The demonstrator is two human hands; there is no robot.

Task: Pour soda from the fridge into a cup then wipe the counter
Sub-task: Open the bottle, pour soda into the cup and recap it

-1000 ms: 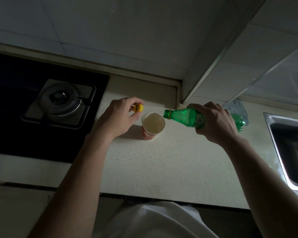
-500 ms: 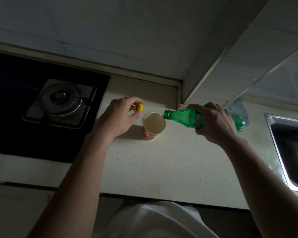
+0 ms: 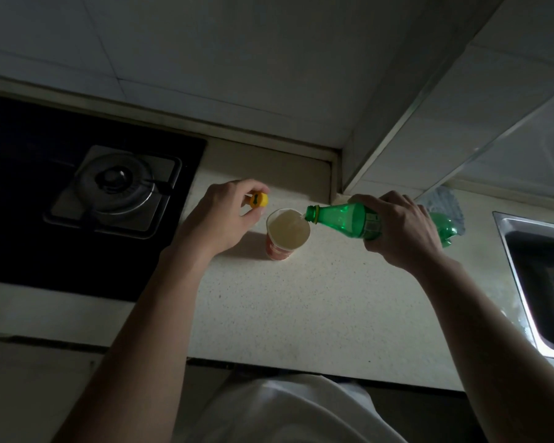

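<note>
A red paper cup (image 3: 280, 249) stands on the pale speckled counter (image 3: 317, 308), holding pale liquid. My right hand (image 3: 400, 228) grips a green soda bottle (image 3: 343, 217) lying nearly level, its open mouth at the cup's right rim with a thin stream entering the cup. Just left of the cup, my left hand (image 3: 224, 215) pinches the yellow bottle cap (image 3: 259, 200) above the counter.
A black gas hob with a metal burner (image 3: 115, 187) lies to the left. A steel sink (image 3: 538, 282) is at the right edge. A bluish cloth-like thing (image 3: 445, 203) lies behind the bottle by the tiled wall. The counter's front edge runs near my body.
The bottle's mouth has crept slightly closer over the cup's rim. Both hands have otherwise stayed in place.
</note>
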